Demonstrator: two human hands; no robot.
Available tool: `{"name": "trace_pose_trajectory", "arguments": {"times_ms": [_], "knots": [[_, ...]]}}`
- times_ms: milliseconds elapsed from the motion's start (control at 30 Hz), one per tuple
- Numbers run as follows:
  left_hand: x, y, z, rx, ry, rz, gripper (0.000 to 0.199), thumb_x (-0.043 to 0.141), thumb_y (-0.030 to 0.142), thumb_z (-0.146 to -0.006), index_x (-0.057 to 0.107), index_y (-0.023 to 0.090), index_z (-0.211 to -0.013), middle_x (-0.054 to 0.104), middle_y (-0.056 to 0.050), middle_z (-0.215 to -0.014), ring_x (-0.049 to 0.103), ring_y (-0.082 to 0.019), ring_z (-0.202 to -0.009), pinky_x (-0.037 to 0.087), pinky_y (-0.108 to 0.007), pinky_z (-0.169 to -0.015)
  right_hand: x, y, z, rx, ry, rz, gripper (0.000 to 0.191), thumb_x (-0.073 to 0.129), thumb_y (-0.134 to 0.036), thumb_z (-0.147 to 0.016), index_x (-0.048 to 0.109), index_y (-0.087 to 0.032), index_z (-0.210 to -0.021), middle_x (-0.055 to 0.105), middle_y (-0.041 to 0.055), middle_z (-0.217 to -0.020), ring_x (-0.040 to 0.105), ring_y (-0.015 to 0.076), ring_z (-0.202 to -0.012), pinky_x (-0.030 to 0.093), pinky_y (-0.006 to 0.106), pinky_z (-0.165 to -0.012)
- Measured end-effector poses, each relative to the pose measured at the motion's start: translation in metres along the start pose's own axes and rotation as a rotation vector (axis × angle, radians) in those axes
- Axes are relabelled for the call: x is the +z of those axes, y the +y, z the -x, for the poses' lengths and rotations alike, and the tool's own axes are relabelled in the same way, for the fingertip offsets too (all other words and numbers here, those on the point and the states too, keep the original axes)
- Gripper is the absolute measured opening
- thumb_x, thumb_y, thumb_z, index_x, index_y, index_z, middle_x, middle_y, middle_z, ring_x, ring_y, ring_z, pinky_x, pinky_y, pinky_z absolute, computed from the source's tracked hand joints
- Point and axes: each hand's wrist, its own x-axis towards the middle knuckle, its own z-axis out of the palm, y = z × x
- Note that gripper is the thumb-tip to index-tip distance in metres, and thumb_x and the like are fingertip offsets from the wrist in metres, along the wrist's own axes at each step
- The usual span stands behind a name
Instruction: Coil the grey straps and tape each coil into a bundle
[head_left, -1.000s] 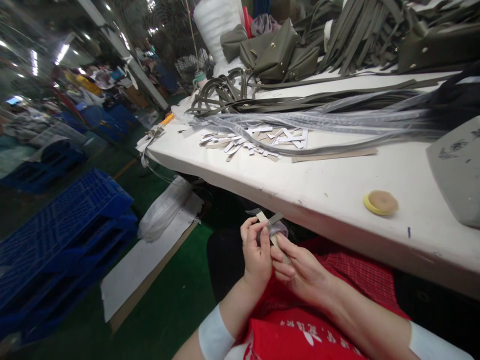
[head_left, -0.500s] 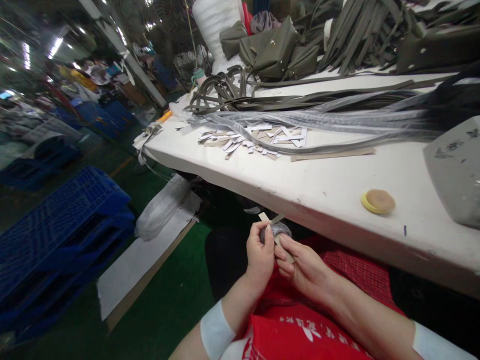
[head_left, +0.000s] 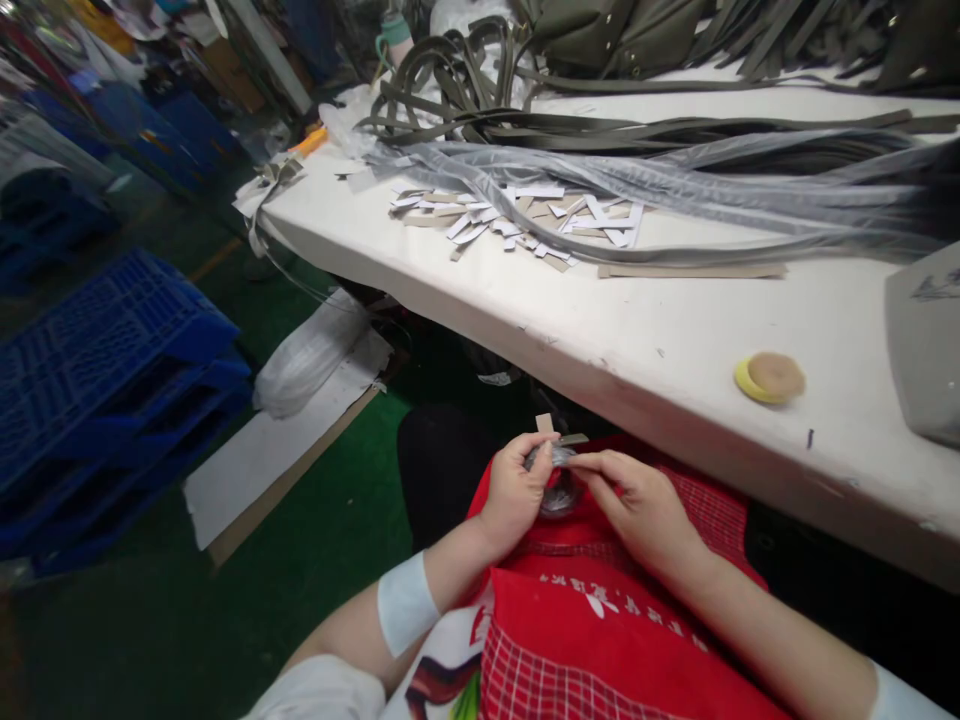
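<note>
Over my lap, just off the table edge, my left hand (head_left: 519, 490) pinches a small ring-shaped bundle (head_left: 559, 495) wrapped in clear plastic. A light tan strip (head_left: 544, 424) sticks up from its fingertips, and a darker olive strip end (head_left: 574, 439) points right beside it. My right hand (head_left: 641, 500) is on the bundle's right side, thumb and forefinger pinched together at its upper edge; whatever lies between those fingertips is too small to tell.
On the white table (head_left: 690, 330) lie cut strips (head_left: 510, 220), plastic-wrapped straps (head_left: 600, 180), dark olive straps (head_left: 465, 90) and a yellow-and-tan disc (head_left: 772, 377). A grey-white container (head_left: 926, 340) stands right. Blue pallets (head_left: 127, 400) and a white board (head_left: 277, 450) are at left.
The view has tilted down. My right hand has changed from holding a tan piece low at the bundle to pinching at its upper edge. The strip in my left hand stands more upright.
</note>
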Motion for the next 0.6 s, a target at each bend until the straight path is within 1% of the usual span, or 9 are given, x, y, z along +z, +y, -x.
{"name": "trace_pose_trajectory", "arguments": {"times_ms": [67, 133, 233, 333, 433, 500, 600], "knots": [[0.002, -0.001, 0.004, 0.019, -0.078, -0.018, 0.028, 0.057, 0.037, -0.089, 0.070, 0.016, -0.102, 0.070, -0.007, -0.098, 0.064, -0.017, -0.088, 0.049, -0.026, -0.079, -0.006, 0.007, -0.003, -0.108, 0.063, 0.149, 0.022, 0.051, -0.024, -0.091, 0.073, -0.025, -0.098, 0.069, 0.0060, -0.091, 0.064, 0.0204, -0.085, 0.051, 0.035, -0.079], [0.004, -0.003, 0.009, 0.015, -0.141, -0.018, 0.028, 0.054, 0.037, -0.090, 0.068, 0.016, -0.101, 0.070, -0.006, -0.094, 0.064, -0.016, -0.083, 0.049, -0.024, -0.074, -0.008, 0.013, -0.005, -0.134, 0.082, 0.188, 0.022, 0.053, -0.024, -0.090, 0.074, -0.025, -0.094, 0.068, 0.0062, -0.089, 0.063, 0.0208, -0.085, 0.051, 0.035, -0.078], [0.005, -0.004, 0.014, 0.003, -0.201, -0.030, 0.027, 0.050, 0.037, -0.092, 0.065, 0.015, -0.090, 0.066, -0.003, -0.078, 0.060, -0.013, -0.070, 0.046, -0.022, -0.063, -0.007, 0.018, -0.004, -0.030, -0.009, 0.074, 0.019, 0.055, -0.026, -0.089, 0.075, -0.025, -0.089, 0.071, 0.0039, -0.086, 0.065, 0.0185, -0.081, 0.052, 0.031, -0.076], [0.003, 0.002, 0.018, 0.035, -0.241, -0.110, 0.028, 0.055, 0.041, -0.089, 0.062, 0.016, -0.079, 0.063, -0.001, -0.072, 0.057, -0.013, -0.067, 0.044, -0.022, -0.062, -0.007, 0.017, -0.002, 0.095, -0.071, -0.061, 0.015, 0.061, -0.031, -0.085, 0.074, -0.023, -0.082, 0.073, 0.0027, -0.082, 0.067, 0.0175, -0.077, 0.051, 0.029, -0.075], [0.000, 0.014, 0.021, 0.074, -0.262, -0.190, 0.026, 0.058, 0.041, -0.087, 0.063, 0.016, -0.079, 0.064, -0.002, -0.076, 0.058, -0.014, -0.072, 0.045, -0.023, -0.067, -0.015, 0.009, -0.001, 0.196, -0.102, -0.156, 0.018, 0.065, -0.036, -0.081, 0.072, -0.020, -0.076, 0.073, 0.0023, -0.079, 0.066, 0.0180, -0.075, 0.050, 0.028, -0.073], [-0.002, 0.022, 0.025, 0.089, -0.288, -0.210, 0.023, 0.058, 0.038, -0.087, 0.062, 0.016, -0.082, 0.065, -0.003, -0.079, 0.060, -0.015, -0.074, 0.045, -0.024, -0.069, -0.022, 0.003, -0.002, 0.250, -0.154, -0.201, 0.021, 0.064, -0.038, -0.081, 0.070, -0.019, -0.074, 0.072, 0.0022, -0.076, 0.065, 0.0181, -0.073, 0.049, 0.028, -0.071], [-0.002, 0.027, 0.032, 0.102, -0.316, -0.156, 0.015, 0.060, 0.030, -0.085, 0.056, 0.017, -0.093, 0.068, -0.005, -0.090, 0.063, -0.016, -0.080, 0.047, -0.026, -0.073, -0.030, -0.005, -0.003, 0.302, -0.249, -0.230, 0.023, 0.062, -0.039, -0.082, 0.069, -0.018, -0.074, 0.071, 0.0025, -0.075, 0.062, 0.0174, -0.071, 0.047, 0.028, -0.068]]}}
